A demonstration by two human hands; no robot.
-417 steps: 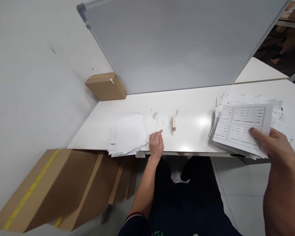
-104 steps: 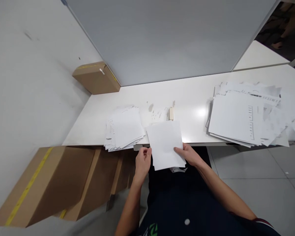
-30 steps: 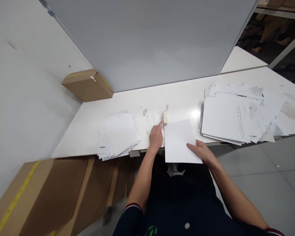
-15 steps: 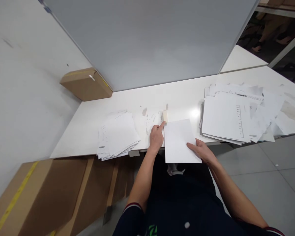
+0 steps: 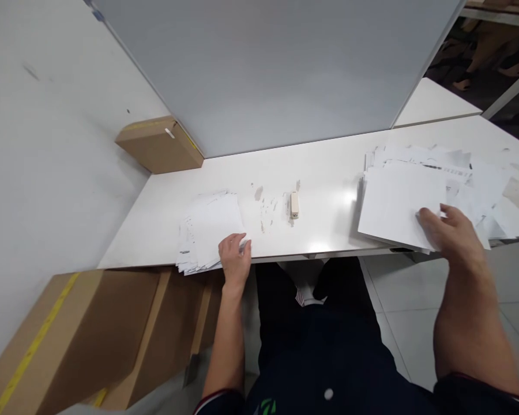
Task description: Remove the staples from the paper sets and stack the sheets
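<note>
The right hand (image 5: 452,233), near 3 o'clock from the middle of the view, is blurred; its grip holds a white sheet (image 5: 395,196), thumb on top. The sheet lies over the near-left part of the right pile (image 5: 484,187), whose dark print, at the sheet's 2 o'clock, is too small to read. At 7 o'clock, the left hand (image 5: 234,258) touches the near-right corner of the left pile (image 5: 210,219); whether that grip pinches paper I cannot tell. Faint marks on that pile are illegible. A beige block (image 5: 294,205) sits just off the middle, towards 3 o'clock, on the white worktop (image 5: 328,230). Farther out, a carton (image 5: 155,151) with a small white strip stands at 10 o'clock, yellow-taped boxes (image 5: 112,325) at 8, the grey board (image 5: 281,69) at 12. At 6 o'clock a shirt (image 5: 324,357) bears a green logo, partly cut off
</note>
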